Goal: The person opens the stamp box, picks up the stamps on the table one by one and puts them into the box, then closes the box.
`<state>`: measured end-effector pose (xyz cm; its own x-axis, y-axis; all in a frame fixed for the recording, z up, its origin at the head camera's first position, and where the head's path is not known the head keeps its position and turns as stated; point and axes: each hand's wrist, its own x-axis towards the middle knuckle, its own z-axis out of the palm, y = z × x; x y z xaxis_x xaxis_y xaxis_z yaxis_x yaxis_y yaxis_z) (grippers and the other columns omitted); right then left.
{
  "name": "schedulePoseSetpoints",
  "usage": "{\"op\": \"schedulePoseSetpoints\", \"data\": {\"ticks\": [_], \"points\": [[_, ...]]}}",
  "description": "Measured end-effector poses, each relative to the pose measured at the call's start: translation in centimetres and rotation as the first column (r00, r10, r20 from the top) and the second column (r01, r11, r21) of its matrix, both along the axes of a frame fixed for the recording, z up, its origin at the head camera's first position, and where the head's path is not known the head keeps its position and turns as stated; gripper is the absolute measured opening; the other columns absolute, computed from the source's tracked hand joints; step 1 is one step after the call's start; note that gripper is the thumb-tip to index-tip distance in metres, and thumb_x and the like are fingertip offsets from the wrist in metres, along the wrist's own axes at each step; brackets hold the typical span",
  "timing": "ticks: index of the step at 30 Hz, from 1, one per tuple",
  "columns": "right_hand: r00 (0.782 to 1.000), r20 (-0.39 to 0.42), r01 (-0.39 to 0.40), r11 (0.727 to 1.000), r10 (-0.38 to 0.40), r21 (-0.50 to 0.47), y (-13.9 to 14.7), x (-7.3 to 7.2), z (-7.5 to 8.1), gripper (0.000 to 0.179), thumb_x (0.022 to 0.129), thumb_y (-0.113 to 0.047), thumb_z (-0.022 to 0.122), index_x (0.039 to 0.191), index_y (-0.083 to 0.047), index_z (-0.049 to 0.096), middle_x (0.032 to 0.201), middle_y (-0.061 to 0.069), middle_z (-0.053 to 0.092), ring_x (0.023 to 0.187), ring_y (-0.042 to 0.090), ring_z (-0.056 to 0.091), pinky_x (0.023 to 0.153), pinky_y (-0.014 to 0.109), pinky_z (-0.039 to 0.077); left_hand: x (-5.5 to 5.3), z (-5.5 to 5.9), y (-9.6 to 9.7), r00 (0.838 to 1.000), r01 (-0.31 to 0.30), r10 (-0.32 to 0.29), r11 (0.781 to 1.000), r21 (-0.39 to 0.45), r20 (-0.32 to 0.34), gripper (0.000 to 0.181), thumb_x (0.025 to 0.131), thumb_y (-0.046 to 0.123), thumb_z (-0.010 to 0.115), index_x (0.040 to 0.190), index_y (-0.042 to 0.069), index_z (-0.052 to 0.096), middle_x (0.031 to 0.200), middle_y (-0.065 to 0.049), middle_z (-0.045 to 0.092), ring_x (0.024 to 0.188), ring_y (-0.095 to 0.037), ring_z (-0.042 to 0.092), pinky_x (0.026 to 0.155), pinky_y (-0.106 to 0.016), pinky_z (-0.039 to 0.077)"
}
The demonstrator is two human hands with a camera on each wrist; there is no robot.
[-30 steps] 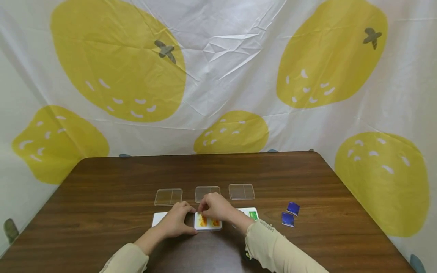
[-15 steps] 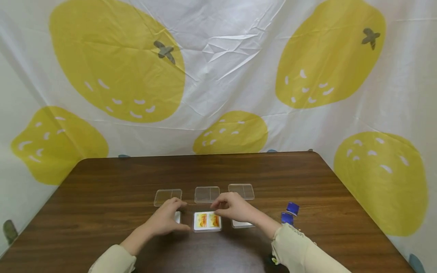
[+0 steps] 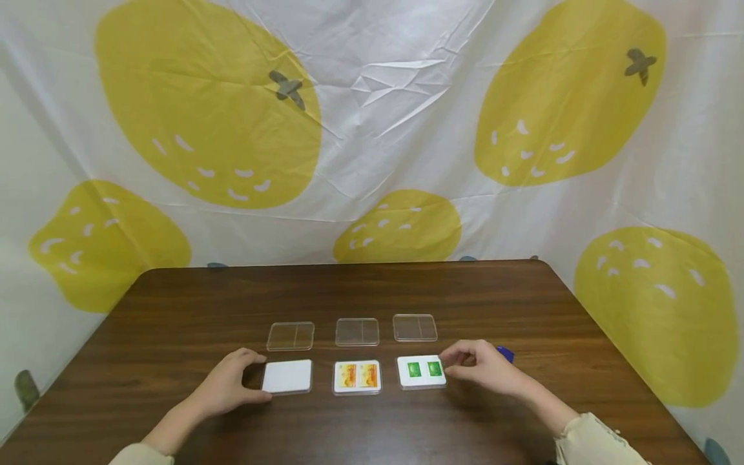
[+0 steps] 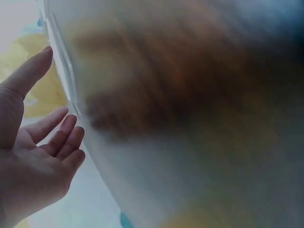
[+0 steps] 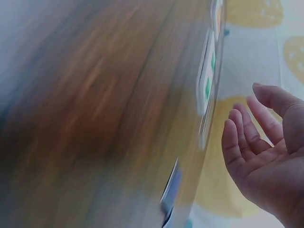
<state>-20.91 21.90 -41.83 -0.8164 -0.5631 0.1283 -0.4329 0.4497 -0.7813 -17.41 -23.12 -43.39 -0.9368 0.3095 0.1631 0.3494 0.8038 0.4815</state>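
Three shallow clear cases with white inserts lie in a row in the head view. The left case [image 3: 287, 376] shows plain white, the middle case [image 3: 357, 376] has two orange-yellow squares, and the right case [image 3: 421, 372] has two green squares. My left hand [image 3: 228, 384] is beside the left case, thumb and fingers spread apart at its left edge. At the right edge of the green-square case is my right hand [image 3: 485, 368], fingers loosely bent. Neither hand holds anything. In the right wrist view, the right hand's fingers [image 5: 242, 137] are relaxed and apart.
Behind the cases, three clear lids [image 3: 290, 336] lie in a row on the brown wooden table [image 3: 349, 290]. A dark blue packet [image 3: 505, 353] lies partly hidden behind the right hand. A lemon-patterned curtain [image 3: 395, 142] hangs along the table's far edge.
Both hands have moved apart, away from the middle case: the left hand to the left case, the right hand to the right case. The orange squares are now uncovered.
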Motion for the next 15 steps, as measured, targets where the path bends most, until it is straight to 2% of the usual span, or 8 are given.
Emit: {"op": "schedulePoseSetpoints", "data": {"ticks": [5, 10, 15], "points": [[0.997, -0.045, 0.059, 0.998, -0.058, 0.015, 3.0, 0.1, -0.2, 0.024, 0.083, -0.014, 0.064, 0.100, 0.003, 0.064, 0.095, 0.013, 0.066, 0.079, 0.008, 0.057, 0.068, 0.025, 0.048, -0.1, -0.6, -0.6, 1.000, -0.003, 0.003, 1.000, -0.008, -0.015, 0.060, 0.060, 0.032, 0.082, 0.103, -0.003, 0.061, 0.099, -0.009, 0.059, 0.098, -0.032, 0.054, 0.084, -0.048, 0.043], [0.981, -0.047, 0.191, 0.977, -0.187, 0.090, 5.4, 0.5, -0.2, 0.024, 0.083, -0.015, 0.065, 0.099, 0.003, 0.064, 0.090, 0.009, 0.065, 0.076, 0.009, 0.057, 0.064, 0.023, 0.048, -0.2, -0.6, -0.7, 1.000, 0.009, -0.009, 1.000, -0.017, -0.011, 0.059, 0.060, 0.031, 0.082, 0.104, -0.002, 0.061, 0.100, -0.008, 0.058, 0.099, -0.032, 0.053, 0.085, -0.049, 0.042], [0.962, -0.162, 0.247, 0.950, -0.218, 0.188, 6.8, 0.6, -0.2, 0.014, 0.079, -0.009, 0.067, 0.090, 0.000, 0.066, 0.081, 0.002, 0.064, 0.071, 0.006, 0.055, 0.061, 0.022, 0.046, -0.4, -0.2, -0.5, 1.000, 0.025, -0.024, 0.999, -0.035, 0.010, 0.060, 0.060, 0.032, 0.082, 0.103, -0.003, 0.061, 0.100, -0.010, 0.058, 0.099, -0.033, 0.052, 0.085, -0.049, 0.041]]}}
